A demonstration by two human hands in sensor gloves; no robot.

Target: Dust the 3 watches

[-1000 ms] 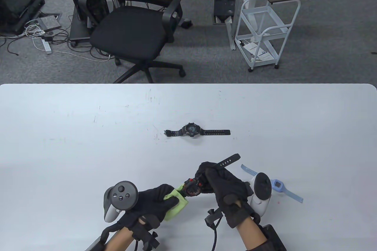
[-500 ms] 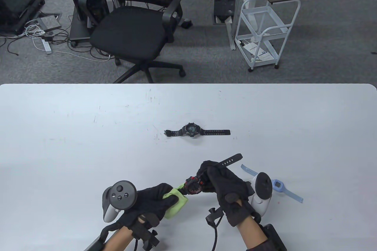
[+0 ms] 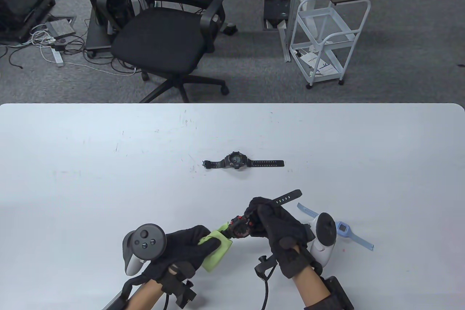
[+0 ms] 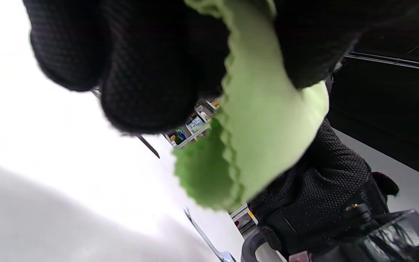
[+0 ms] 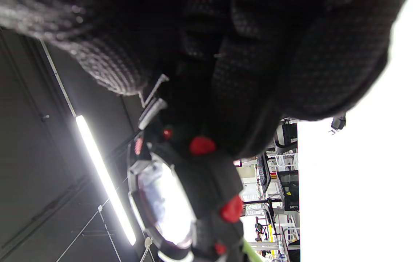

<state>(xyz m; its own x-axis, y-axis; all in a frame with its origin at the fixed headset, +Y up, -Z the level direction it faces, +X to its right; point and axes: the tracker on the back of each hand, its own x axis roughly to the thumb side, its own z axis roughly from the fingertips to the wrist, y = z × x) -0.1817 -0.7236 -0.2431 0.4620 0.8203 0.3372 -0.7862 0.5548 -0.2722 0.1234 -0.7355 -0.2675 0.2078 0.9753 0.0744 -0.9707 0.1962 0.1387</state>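
Observation:
My right hand grips a black watch with red buttons by its strap, the far strap end sticking out past the fingers. The right wrist view shows its face close up below my gloved fingers. My left hand holds a green cloth against the watch's near strap; in the left wrist view the cloth hangs from the fingers. A second black watch lies flat mid-table. A light blue watch lies on the table, partly hidden behind my right hand's tracker.
The white table carries nothing else. Beyond its far edge stand a black office chair and a white wire cart on grey carpet.
The held watch has tilted and shifted slightly right and up with my right hand. The left hand with the cloth slid a little down and left along the strap.

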